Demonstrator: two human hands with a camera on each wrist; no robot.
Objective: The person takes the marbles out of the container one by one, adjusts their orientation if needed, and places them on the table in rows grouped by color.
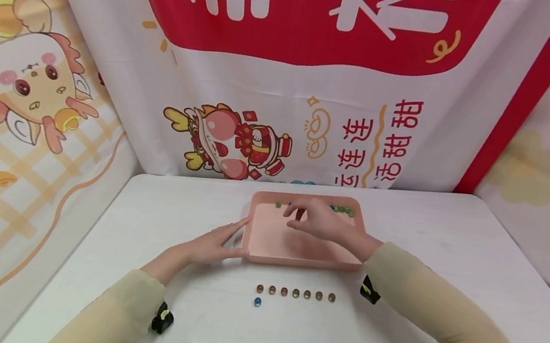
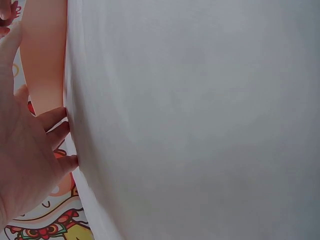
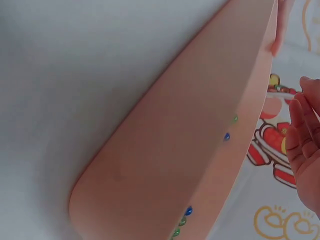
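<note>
A shallow pink tray (image 1: pixel 267 238) lies on the white table. My left hand (image 1: pixel 211 243) rests at its left side, thumb and fingers spread along the wall. Above the tray hovers my right hand (image 1: pixel 320 219), its fingers bent and a gap showing between thumb and forefinger, with nothing seen in them. Along the tray's far wall are several green marbles (image 1: pixel 344 209), plus a lone green marble (image 1: pixel 278 205) further left. Blue marbles (image 3: pixel 227 136) sit among them in the right wrist view. The right hand partly hides that far side in the head view.
In front of the tray, several brown marbles (image 1: pixel 295 293) form a straight row on the table (image 1: pixel 178 307). One blue marble (image 1: pixel 257 302) lies just below the row's left end. A printed cloth (image 1: pixel 265 80) hangs behind the table, with patterned cloths on both sides.
</note>
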